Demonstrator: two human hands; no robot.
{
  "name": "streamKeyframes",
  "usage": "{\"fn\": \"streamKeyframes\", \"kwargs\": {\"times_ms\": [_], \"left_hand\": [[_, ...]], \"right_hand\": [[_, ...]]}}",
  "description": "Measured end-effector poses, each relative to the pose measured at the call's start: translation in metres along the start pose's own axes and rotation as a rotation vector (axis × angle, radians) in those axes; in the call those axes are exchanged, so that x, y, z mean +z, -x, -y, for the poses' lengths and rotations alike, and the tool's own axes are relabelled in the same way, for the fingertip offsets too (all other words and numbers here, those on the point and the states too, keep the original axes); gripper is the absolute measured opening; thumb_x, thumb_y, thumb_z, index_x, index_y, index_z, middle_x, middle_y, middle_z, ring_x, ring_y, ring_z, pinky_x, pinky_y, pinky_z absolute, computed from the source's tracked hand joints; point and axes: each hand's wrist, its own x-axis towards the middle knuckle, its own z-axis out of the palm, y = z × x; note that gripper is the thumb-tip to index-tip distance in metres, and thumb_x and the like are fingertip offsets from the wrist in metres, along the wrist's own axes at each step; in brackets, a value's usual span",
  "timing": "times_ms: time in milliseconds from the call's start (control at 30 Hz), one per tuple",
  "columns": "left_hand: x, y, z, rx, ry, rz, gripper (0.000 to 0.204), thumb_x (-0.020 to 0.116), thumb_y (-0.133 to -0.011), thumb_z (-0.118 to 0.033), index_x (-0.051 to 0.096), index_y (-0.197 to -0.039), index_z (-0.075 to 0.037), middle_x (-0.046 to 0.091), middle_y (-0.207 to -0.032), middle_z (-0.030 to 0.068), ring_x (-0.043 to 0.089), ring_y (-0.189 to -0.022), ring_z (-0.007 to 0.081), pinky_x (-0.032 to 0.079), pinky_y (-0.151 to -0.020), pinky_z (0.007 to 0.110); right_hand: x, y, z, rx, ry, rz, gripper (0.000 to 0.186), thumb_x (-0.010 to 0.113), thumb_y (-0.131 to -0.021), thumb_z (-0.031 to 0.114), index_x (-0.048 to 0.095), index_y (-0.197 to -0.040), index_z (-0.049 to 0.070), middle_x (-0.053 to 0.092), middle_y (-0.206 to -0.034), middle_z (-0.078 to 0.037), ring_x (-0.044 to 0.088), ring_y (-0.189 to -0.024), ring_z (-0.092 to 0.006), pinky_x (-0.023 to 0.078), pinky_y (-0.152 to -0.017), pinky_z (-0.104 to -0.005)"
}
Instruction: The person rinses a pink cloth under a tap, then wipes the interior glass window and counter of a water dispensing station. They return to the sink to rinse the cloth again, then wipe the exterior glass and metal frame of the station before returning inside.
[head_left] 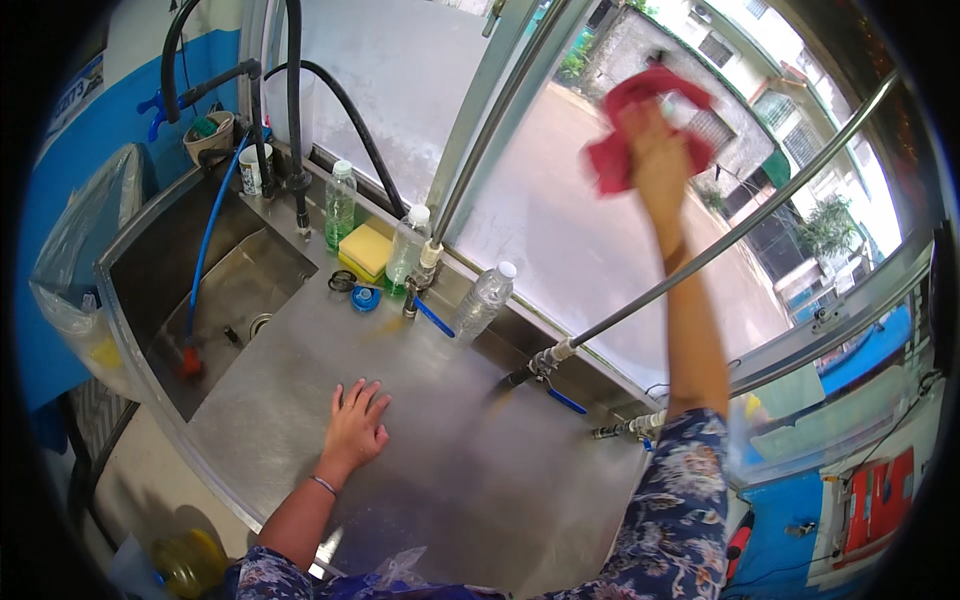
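While right hand grips rumpled cloth, metal countertop

Red cloth; navy sleeves with pale floral print; yellow sponge; blue wall; silvery counter.

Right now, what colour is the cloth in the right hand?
Red; the cloth shows best in the head view.

From my remote seat, I had the left hand palm down, fingers spread, its forearm angled forward, while the right arm stretched high, nearly straight, its right hand blurred.
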Motion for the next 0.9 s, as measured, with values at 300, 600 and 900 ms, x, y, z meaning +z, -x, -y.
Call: {"fn": "streamKeyframes", "kwargs": {"times_ms": [300, 600, 900], "left_hand": [[-0.002, 0.003, 0.001, 0.013, 0.031, -0.027, 0.052, 0.063, -0.074, -0.018, 0.057, -0.125, -0.014, 0.048, -0.139, 0.0090, 0.036, -0.137, 0.0315, 0.021, -0.114, 0.058], [0.013, 0.006, 0.010, 0.056, 0.026, -0.088, 0.051, 0.061, -0.076, -0.022, 0.058, -0.125, -0.011, 0.049, -0.139, 0.0128, 0.039, -0.135, 0.0350, 0.023, -0.112, 0.062], [0.008, -0.004, 0.043, 0.180, 0.086, 0.116, 0.045, 0.063, -0.076, -0.025, 0.061, -0.119, -0.010, 0.051, -0.136, 0.0140, 0.041, -0.133, 0.0348, 0.023, -0.109, 0.066]], "right_hand": [[-0.040, 0.233, 0.139, -0.281, -0.610, 0.943, 0.027, 0.056, -0.084, 0.015, 0.073, -0.104, 0.020, 0.063, -0.126, 0.000, 0.059, -0.114, -0.0207, 0.050, -0.091, -0.0388], [-0.194, 0.258, 0.007, 0.954, -0.536, 1.027, 0.026, 0.051, -0.081, 0.007, 0.071, -0.097, 0.011, 0.069, -0.097, -0.014, 0.067, -0.089, -0.0324, 0.052, -0.080, -0.0418], [-0.326, 0.045, 0.047, 1.949, -1.613, 0.885, 0.029, 0.050, -0.087, -0.003, 0.054, -0.114, 0.005, 0.065, -0.098, -0.010, 0.064, -0.085, -0.0154, 0.054, -0.075, -0.0288]]}}
